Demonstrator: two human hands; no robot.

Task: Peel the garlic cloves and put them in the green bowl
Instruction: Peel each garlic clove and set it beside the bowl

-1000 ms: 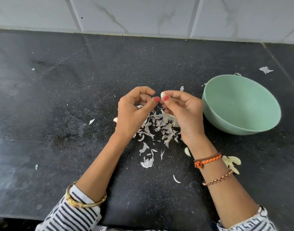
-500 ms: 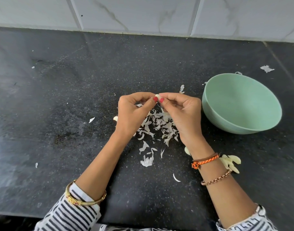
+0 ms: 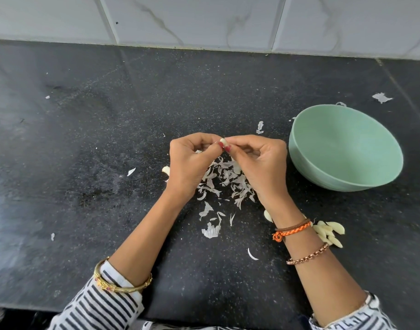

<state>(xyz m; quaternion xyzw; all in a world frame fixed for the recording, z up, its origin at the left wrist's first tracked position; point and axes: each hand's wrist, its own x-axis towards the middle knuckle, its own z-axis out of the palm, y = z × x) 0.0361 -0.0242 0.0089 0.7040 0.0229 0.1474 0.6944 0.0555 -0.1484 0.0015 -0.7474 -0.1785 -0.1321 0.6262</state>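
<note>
Since a second ago, our two hands have drawn closer together and dropped a little lower over the peel pile, and the clove shows less between the fingertips. Now our left hand point(image 3: 188, 163) and right hand point(image 3: 261, 163) meet thumb to thumb, both with fingers curled, pinching one garlic clove point(image 3: 223, 141) held above the counter. Its long axis looks roughly upright, pale tip toward the wall, though most of it is hidden by the fingertips.

Room to move is good: the green bowl point(image 3: 347, 172) sits just right of our right hand, tilted with its mouth toward us, nothing visible inside — bare counter lies between bowl and knuckles. To the left, the black counter point(image 3: 85, 151) runs open and wide; its front edge lies under our striped sleeves. The back edge meets a white marble-patterned tile wall point(image 3: 204, 17).

Under the hands lies a heap of papery skins point(image 3: 224, 182), with stray flakes scattered outward. A cluster of peeled cloves point(image 3: 330, 232) rests beside our right wrist, near the orange thread band — and one more clove point(image 3: 166, 169) peeks out at the left hand's outer edge.
</note>
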